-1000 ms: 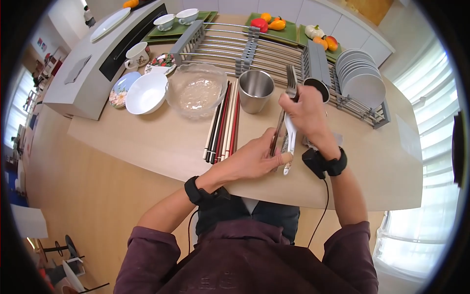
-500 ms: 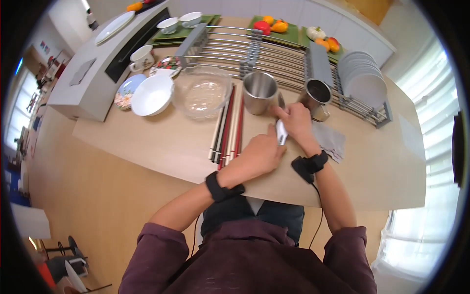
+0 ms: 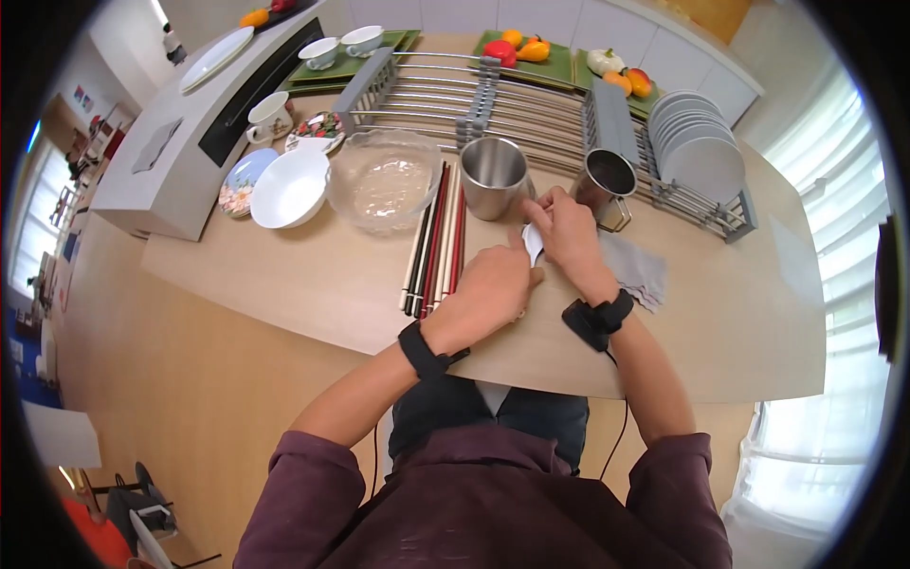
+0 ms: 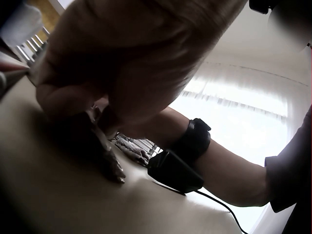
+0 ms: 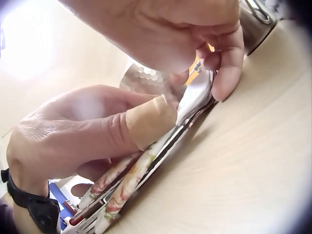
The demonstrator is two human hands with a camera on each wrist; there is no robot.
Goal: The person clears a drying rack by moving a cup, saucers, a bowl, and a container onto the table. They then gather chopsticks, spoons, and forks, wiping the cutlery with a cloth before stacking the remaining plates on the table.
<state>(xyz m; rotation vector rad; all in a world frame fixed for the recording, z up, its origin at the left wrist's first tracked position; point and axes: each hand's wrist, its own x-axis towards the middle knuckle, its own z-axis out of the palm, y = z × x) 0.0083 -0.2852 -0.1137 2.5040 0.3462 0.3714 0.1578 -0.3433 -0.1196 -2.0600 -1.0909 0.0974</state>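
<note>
Between both hands lies a bundle of utensils, low over the table; its white spoon [image 3: 533, 244] shows in the head view. Floral handles [image 5: 127, 187] stick out below the left hand [image 3: 482, 296] in the right wrist view. The left thumb, wrapped in a tan bandage [image 5: 151, 122], presses on the handles, with the left fingers round their far side. At the utensils' upper end the right hand [image 3: 573, 237] pinches them between thumb and fingers. A steel cup [image 3: 494, 180] stands just beyond the hands. Most of the bundle is hidden in the head view.
Left of the hands lie several chopsticks [image 3: 434, 237], a glass bowl [image 3: 384, 180] and a white bowl [image 3: 289, 190]. A steel mug [image 3: 607, 180] and grey cloth [image 3: 633, 270] are at the right. Behind stands a metal rack [image 3: 436, 90] with plates [image 3: 701, 161].
Both hands have brought the utensils down from a raised, upright hold to low over the table, left of the mug. The fork that showed above the right hand is now hidden.
</note>
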